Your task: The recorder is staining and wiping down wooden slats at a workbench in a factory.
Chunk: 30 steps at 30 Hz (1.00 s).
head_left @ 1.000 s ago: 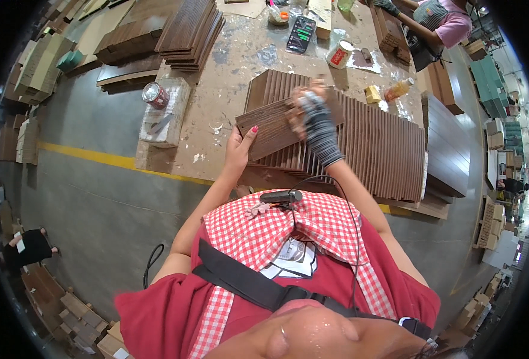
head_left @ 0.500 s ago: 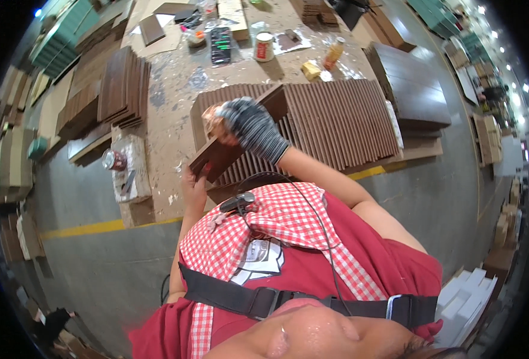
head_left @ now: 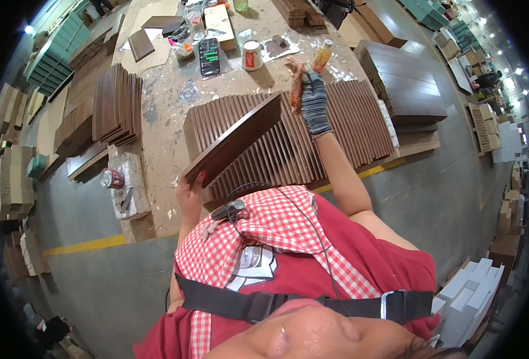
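Left hand grips the near end of a dark wooden board, tilted above the row of upright slats; gloved right hand, beyond the board's far end, pinches an orange-stained rag; held one-handed, the board could slip and topple slats.

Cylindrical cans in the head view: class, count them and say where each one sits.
2. A white-and-red cylindrical can stands on the workbench beside the dark phone. A red cylindrical can sits at the bench's near-left edge. Clutter may hide others.
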{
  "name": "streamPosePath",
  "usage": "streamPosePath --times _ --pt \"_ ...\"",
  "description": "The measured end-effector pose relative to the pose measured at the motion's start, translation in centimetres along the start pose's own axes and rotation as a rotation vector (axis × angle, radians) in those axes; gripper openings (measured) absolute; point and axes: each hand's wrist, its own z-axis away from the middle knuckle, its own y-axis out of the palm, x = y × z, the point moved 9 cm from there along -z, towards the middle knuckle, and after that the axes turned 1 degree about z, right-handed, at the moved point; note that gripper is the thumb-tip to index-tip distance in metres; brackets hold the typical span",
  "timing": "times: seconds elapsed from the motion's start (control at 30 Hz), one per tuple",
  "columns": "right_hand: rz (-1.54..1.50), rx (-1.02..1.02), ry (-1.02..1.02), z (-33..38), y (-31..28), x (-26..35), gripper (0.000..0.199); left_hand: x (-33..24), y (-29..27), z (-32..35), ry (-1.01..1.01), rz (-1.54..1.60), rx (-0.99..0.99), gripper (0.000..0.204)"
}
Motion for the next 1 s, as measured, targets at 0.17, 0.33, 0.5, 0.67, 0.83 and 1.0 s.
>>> streamPosePath --times 0.17,0.33,0.5,0.67,0.83,1.0 --pt "0.743 0.401 -0.337 5.4 11.3 8.2 0.025 1.5 1.9 -2.4 0.018 0.134 0.123 0.025" --pt "1.154 0.392 -0.430 5.1 10.6 6.0 0.020 2.4 2.1 -2.6 0.070 0.199 0.174 0.028" --pt "0.801 0.130 -0.037 -0.1 0.2 1.0 0.020 2.2 2.0 -2.6 0.114 0.156 0.205 0.026" --pt "-0.132 0.036 -0.006 0.8 -1.0 1.8 0.026 1.7 1.7 -1.7 0.073 0.141 0.193 0.024" --pt "0.223 0.055 -0.147 3.6 2.4 1.5 0.028 0.6 1.8 -1.2 0.076 0.158 0.220 0.025" --pt "-0.150 0.114 -0.055 4.4 1.5 -1.9 0.030 -1.0 1.5 -0.5 0.166 -0.052 0.162 0.032"
